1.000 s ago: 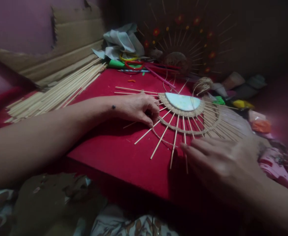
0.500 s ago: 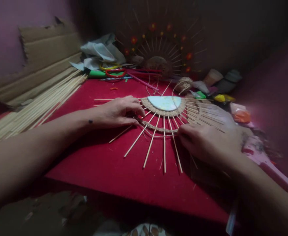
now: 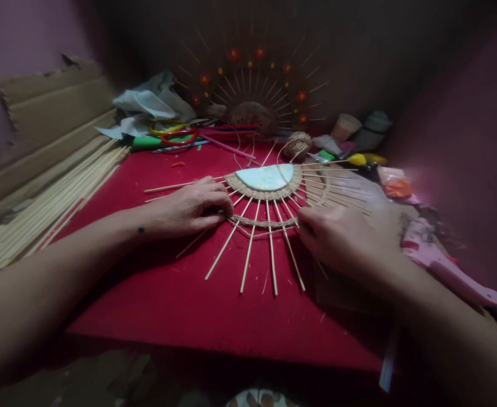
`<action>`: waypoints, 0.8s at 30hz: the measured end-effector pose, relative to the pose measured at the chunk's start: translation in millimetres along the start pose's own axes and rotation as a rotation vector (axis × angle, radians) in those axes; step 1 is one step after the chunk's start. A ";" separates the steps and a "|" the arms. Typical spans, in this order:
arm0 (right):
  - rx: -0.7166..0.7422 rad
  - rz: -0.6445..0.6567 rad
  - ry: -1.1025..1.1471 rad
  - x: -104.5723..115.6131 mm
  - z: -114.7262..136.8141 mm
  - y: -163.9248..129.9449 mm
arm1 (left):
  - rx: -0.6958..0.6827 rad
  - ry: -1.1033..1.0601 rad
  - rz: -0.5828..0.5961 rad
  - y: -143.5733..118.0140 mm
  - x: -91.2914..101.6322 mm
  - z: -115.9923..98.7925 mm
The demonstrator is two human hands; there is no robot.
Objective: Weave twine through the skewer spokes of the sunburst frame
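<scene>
A half-round fan of thin wooden sticks (image 3: pixel 271 254) lies on the red table, spreading from a pale blue half-disc (image 3: pixel 265 177) edged with woven twine. Farther out, a braided twine band (image 3: pixel 265 224) curves across the sticks, with a loose strand along its outer side. My left hand (image 3: pixel 201 206) is closed at the band's left end, its thumb and fingers pinched together there. At the right end, my right hand (image 3: pixel 337 234) grips the band with curled fingers, its fingertips partly hidden. A ball of twine (image 3: pixel 298 145) sits behind the half-disc, with a strand running over it.
Long loose sticks (image 3: pixel 61 203) and torn cardboard (image 3: pixel 53 96) lie on the left. Red-handled scissors (image 3: pixel 179 135) rest at the back. A flower-decorated stick fan (image 3: pixel 248 85) leans on the wall. A pink glue gun (image 3: pixel 447 265) is at right, near a cup (image 3: pixel 345 127).
The camera view has shifted, so the table contents appear farther left. My left thumb and fingers have come closer together on the band; my right hand keeps its hold.
</scene>
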State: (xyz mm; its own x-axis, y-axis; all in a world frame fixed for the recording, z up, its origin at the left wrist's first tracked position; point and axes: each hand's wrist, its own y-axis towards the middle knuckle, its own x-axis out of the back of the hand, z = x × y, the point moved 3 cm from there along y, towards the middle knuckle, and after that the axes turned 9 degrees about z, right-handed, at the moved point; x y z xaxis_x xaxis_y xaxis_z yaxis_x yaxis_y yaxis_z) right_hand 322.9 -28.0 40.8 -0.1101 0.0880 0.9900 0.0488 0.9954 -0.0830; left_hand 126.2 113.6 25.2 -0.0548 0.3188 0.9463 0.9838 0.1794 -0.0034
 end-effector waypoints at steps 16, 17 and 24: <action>0.000 0.168 0.320 -3.2 -16.7 9.2 | 0.062 -0.008 0.036 0.1 2.4 -1.5; 0.004 0.182 0.332 -3.7 -17.2 9.5 | 0.064 -0.015 0.038 -0.1 3.4 -1.6; 0.055 0.160 0.329 -5.0 -16.3 9.5 | 0.083 -0.042 0.003 12.4 11.5 -13.4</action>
State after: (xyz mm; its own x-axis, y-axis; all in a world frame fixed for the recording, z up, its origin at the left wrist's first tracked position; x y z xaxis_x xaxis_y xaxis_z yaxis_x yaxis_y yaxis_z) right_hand 340.1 -19.6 36.9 0.2198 0.2343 0.9470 -0.0145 0.9714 -0.2369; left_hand 140.1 107.0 40.4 -0.0605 0.3575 0.9320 0.9665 0.2541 -0.0347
